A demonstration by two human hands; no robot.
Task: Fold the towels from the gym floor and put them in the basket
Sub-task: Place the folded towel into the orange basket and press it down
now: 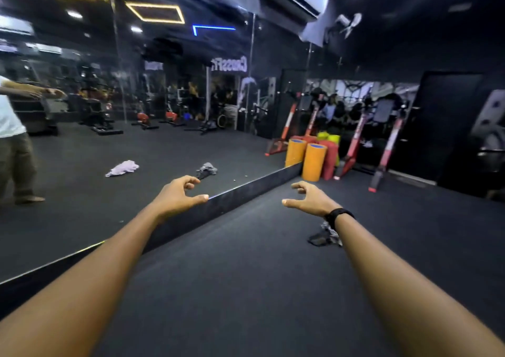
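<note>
Arms are stretched forward from the bottom corners of the view, over a dark gym floor (246,288). Nothing is held by either hand. The left hand (179,195) is seen with fingers loosely curled and thumb apart, a wide gap left between them. The right hand (308,196) is shaped the same way, fingers bent and thumb pointed inward; a black band (338,215) is worn on its wrist.

A grey towel (326,237) is crumpled on the floor, just below the right wrist in the view and partly hidden by that forearm. A mirror wall (164,96) is set along the floor's left edge, well to the left of the towel. Two more crumpled cloths are shown in the mirror: a pale one (123,168) and a grey one (207,169), the latter just above the left hand's fingertips. A person in a white shirt is reflected at the mirror's far left edge.

Orange rolls (314,161) are stood upright beyond the towel, near the mirror's far end, with red and yellow rolls behind them. Red-framed gym machines (388,148) are placed further right. No basket can be made out.
</note>
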